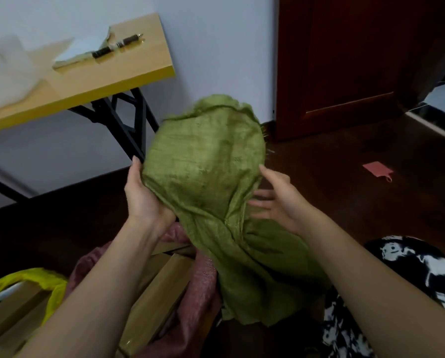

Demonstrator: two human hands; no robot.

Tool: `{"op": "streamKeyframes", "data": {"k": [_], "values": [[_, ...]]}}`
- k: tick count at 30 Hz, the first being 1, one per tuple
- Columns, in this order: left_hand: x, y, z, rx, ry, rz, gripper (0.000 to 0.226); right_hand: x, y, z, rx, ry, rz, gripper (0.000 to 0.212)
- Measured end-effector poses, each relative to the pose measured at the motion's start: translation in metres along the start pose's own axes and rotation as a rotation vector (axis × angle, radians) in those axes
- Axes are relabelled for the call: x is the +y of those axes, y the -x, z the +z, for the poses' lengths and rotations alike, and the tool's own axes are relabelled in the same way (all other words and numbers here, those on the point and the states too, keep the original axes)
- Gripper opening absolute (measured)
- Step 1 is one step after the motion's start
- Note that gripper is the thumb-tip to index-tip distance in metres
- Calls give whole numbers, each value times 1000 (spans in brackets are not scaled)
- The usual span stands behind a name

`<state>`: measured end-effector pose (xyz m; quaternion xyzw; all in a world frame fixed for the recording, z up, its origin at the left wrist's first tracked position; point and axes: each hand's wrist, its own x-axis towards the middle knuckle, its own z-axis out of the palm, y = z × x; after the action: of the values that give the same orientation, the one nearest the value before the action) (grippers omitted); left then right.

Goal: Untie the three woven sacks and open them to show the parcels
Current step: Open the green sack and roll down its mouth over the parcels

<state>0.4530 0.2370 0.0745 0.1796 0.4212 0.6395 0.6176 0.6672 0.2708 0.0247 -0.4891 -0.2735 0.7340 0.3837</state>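
A green woven sack [211, 177] is lifted in front of me, its upper part spread wide and its fabric gathered into a twist lower down. My left hand [141, 195] grips the sack's left edge, fingers hidden behind the cloth. My right hand [275, 197] hovers at the sack's right side with fingers spread, holding nothing. Below, a pink woven sack [203, 282] lies open around brown cardboard parcels [159, 293]. At the lower left a yellow woven sack [48, 282] lies open around another brown parcel [12, 306].
A yellow-edged folding table [100, 81] with black legs stands at the left, carrying white foam and a dark tool. A dark wooden door [345, 60] is at the right. A small pink tag [376, 169] lies on the dark floor. Black-and-white patterned cloth [410, 267] is at the lower right.
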Motion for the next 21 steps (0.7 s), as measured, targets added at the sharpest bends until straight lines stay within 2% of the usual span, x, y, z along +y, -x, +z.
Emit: {"op": "streamKeyframes", "data": {"k": [2, 5, 9, 11, 12, 15, 17, 19, 21], "values": [[-4, 4, 3, -39, -89, -75, 61, -1, 3, 0, -130, -63, 102, 72], [-11, 10, 9, -85, -396, -183, 35, 0, 5, 1, -277, -145, 141, 74], [-23, 14, 11, -215, -761, -275, 32, -6, 11, 7, -253, -232, 93, 70], [-26, 16, 10, -198, -783, -298, 32, -9, 16, 10, -221, -275, 73, 67], [-27, 16, 10, -179, -765, -306, 40, -10, 18, 12, -230, -268, 65, 63], [-30, 12, 3, -141, -843, -361, 78, -7, 23, 17, -258, -98, -11, 77], [-35, 9, -1, -145, -992, -365, 86, -7, 29, 20, -195, 163, -58, 70], [-43, 6, -4, -157, -1071, -308, 80, -5, 27, 23, -191, 386, -64, 42], [-51, 3, -11, -137, -1087, -260, 58, -2, 29, 27, -191, 456, -64, 25]]}}
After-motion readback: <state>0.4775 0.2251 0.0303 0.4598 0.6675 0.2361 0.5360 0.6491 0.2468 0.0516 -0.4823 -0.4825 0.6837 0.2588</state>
